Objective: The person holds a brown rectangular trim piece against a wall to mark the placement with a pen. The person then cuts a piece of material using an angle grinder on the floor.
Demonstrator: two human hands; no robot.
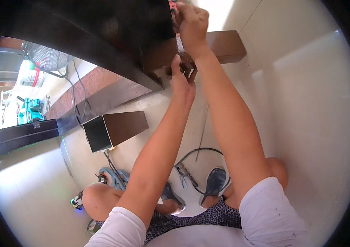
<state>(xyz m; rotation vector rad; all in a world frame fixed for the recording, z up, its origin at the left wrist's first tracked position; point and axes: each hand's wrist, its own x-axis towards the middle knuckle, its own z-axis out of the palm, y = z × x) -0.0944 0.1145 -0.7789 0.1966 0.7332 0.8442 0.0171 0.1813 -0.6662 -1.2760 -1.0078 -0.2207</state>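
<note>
A brown rectangular beam [226, 46] runs crosswise at the top, its left part against a dark panel [113, 29]. My left hand [184, 82] grips the beam's near lower edge, thumb up on its face and fingers curled under it. Above the beam, my right hand [193, 26] is closed on a small red and black object [172, 5], mostly hidden by the fingers and cut by the frame's upper edge. I cannot tell its kind. A light, shiny strip [179, 43] shows on the beam beside my right wrist.
A brown rectangular box section [123, 125] stands on the floor left of my arms. Between my feet lie a clamp-like metal tool [183, 175] and a black cable [197, 151]. Through the dark-framed opening are a fan [51, 57], a white bucket [31, 76] and a teal power tool [31, 109].
</note>
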